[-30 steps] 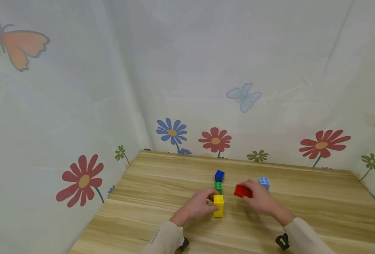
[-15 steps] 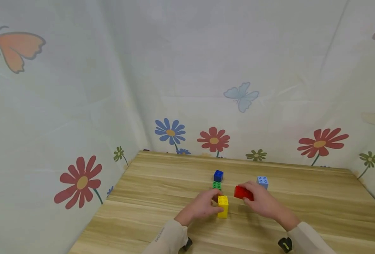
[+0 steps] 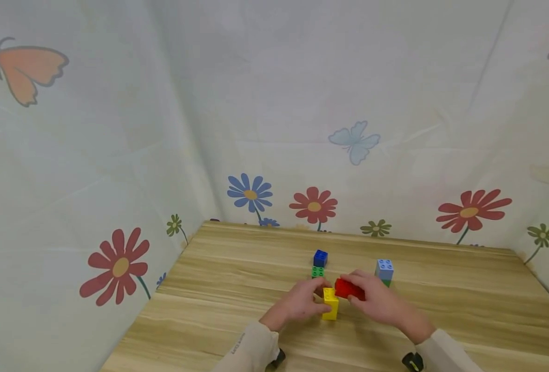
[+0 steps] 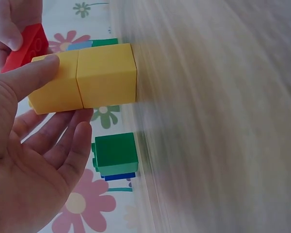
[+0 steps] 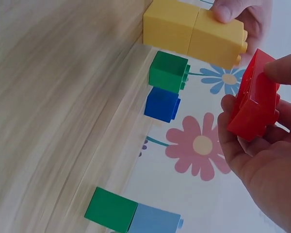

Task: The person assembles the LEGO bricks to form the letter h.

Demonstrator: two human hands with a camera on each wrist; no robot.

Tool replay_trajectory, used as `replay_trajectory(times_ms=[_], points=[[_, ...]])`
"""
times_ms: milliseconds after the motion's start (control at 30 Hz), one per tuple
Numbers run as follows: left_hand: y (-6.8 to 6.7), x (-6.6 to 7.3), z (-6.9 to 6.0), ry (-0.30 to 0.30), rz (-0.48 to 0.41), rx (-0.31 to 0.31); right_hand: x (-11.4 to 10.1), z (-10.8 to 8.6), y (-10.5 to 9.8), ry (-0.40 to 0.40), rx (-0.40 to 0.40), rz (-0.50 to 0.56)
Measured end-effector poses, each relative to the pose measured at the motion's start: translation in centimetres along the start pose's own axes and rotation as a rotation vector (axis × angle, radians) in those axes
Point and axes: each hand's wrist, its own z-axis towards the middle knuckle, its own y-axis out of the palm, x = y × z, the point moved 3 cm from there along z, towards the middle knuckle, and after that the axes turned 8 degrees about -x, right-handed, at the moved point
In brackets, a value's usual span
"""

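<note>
Two stacked yellow toy bricks (image 3: 330,306) stand on the table, and my left hand (image 3: 302,302) pinches the upper one between thumb and fingers. In the left wrist view the thumb lies across the upper yellow brick (image 4: 63,77). My right hand (image 3: 378,299) grips a longer red toy brick (image 3: 348,289), tilted and raised just right of the yellow stack's top. The right wrist view shows the red brick (image 5: 256,99) between thumb and fingers, its hollow underside facing the yellow stack. In the head view, whether red and yellow touch is unclear.
Behind the left hand stand a green brick (image 3: 318,272) and a dark blue brick (image 3: 320,258). A light blue brick (image 3: 385,268) sits on another green brick (image 3: 386,283) beyond the right hand. The wooden table (image 3: 237,258) meets a flower-printed cloth (image 3: 274,103) at the back.
My left hand and the yellow stack have shifted slightly right. The red brick in my right hand has come left and down, close to the yellow stack's top.
</note>
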Motion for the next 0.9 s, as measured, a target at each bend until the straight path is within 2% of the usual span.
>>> replay_trajectory(times_ms=[233, 400, 533, 900], points=[[0.03, -0.11, 0.31, -0.006, 0.001, -0.009, -0.26, 0.23, 0.37, -0.006, -0.003, 0.043], [0.12, -0.21, 0.58, 0.021, 0.013, -0.009, -0.33, 0.4, 0.58, -0.038, -0.001, 0.083], [0.07, -0.29, 0.66, 0.035, 0.013, -0.015, -0.29, 0.55, 0.74, -0.04, -0.009, 0.077], [-0.11, -0.58, 0.48, 0.007, 0.01, -0.023, -0.63, 0.92, 0.91, -0.041, -0.019, 0.044]])
